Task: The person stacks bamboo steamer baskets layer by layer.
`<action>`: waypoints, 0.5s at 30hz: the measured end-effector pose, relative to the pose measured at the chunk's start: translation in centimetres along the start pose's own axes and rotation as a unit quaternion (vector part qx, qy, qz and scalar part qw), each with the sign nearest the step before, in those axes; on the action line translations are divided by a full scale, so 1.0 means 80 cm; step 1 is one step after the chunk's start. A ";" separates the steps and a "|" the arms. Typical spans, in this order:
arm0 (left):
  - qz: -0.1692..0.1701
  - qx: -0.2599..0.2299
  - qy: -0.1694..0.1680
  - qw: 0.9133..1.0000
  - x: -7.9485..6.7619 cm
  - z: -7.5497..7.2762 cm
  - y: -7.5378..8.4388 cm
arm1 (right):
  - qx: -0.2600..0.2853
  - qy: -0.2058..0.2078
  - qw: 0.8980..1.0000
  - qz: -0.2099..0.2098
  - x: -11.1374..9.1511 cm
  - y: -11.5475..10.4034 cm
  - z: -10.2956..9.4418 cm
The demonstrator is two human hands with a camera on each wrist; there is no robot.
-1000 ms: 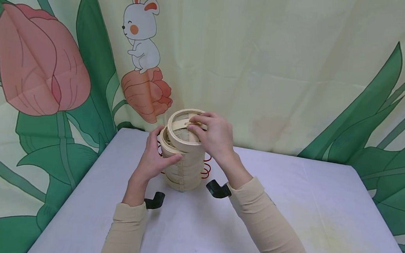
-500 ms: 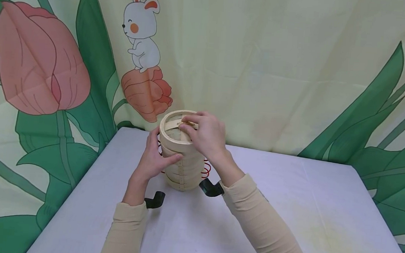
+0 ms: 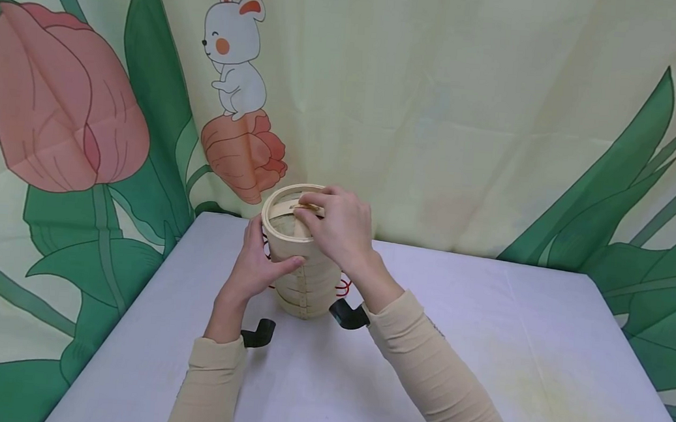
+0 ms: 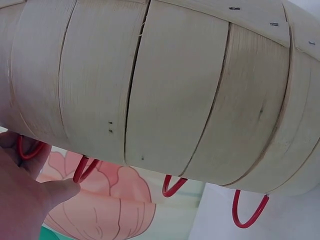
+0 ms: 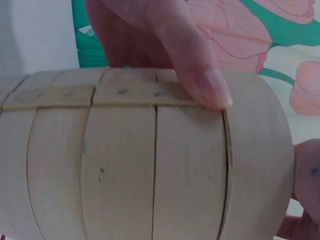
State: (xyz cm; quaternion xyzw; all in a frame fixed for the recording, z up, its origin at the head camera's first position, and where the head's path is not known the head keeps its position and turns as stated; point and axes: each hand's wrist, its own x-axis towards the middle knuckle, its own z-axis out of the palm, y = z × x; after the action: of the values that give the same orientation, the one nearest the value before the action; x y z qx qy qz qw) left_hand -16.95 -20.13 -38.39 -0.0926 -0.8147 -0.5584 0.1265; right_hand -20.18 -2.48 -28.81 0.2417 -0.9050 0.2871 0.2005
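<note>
A tall stack of small round bamboo steamer baskets [image 3: 303, 287] stands upright on the table, with red wire loops [image 4: 250, 210] down its sides. On top sits the woven bamboo lid [image 3: 289, 234], its rim lined up with the basket below. Thumb and fingers of my right hand [image 3: 343, 228] pinch the strap handle across the lid. My left hand [image 3: 254, 264] grips the upper left side of the stack, thumb across the front and fingers round the far side. In the right wrist view the left thumb [image 5: 212, 87] presses right at the seam below the lid.
A white cloth covers the table [image 3: 482, 339]. Close behind it hangs a curtain [image 3: 467, 128] printed with a rabbit, tulips and leaves. Black camera mounts [image 3: 350, 314] jut from both wrists near the stack.
My right hand has moved the lid left and down, from tilted and off-centre to level over the top basket. The left hand has stayed in place on the stack.
</note>
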 end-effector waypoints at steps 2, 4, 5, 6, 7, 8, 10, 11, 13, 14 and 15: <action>-0.004 0.000 0.001 1.000 0.000 0.000 0.001 | 0.000 -0.006 1.000 -0.005 0.000 0.001 -0.003; -0.008 0.000 0.002 1.000 0.000 0.001 0.001 | 0.000 -0.010 1.000 -0.008 0.000 0.003 -0.005; -0.009 0.000 0.003 1.000 0.000 0.001 0.002 | 0.000 -0.011 1.000 -0.009 -0.001 0.003 -0.005; -0.009 0.000 0.003 1.000 0.000 0.001 0.002 | 0.002 -0.010 1.000 -0.009 -0.001 0.004 -0.005; -0.011 0.000 0.004 1.000 0.000 0.001 0.002 | 0.004 -0.008 1.000 -0.009 -0.001 0.004 -0.005; -0.011 -0.001 0.004 1.000 -0.001 0.001 0.002 | 0.005 -0.006 1.000 -0.008 -0.001 0.005 -0.005; -0.010 -0.003 0.002 1.000 -0.001 0.002 0.001 | 0.004 0.000 1.000 -0.008 -0.002 0.005 -0.003; -0.010 -0.003 0.002 1.000 -0.001 0.002 0.001 | 0.004 0.003 1.000 -0.008 -0.002 0.004 -0.003; -0.011 -0.003 0.002 1.000 0.000 0.001 0.000 | 0.004 0.009 1.000 -0.008 -0.003 0.004 -0.002; -0.010 -0.003 0.002 1.000 0.000 0.001 0.000 | 0.003 0.011 1.000 -0.009 -0.003 0.004 -0.001; -0.009 -0.003 0.002 1.000 0.000 0.001 0.000 | 0.003 0.012 1.000 -0.010 -0.003 0.004 -0.001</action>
State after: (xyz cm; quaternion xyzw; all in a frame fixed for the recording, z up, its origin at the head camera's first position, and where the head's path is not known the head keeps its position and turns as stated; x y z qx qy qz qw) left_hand -16.95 -20.06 -38.44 -0.0847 -0.8136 -0.5618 0.1232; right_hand -20.13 -2.14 -29.00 0.2474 -0.8991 0.2912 0.2136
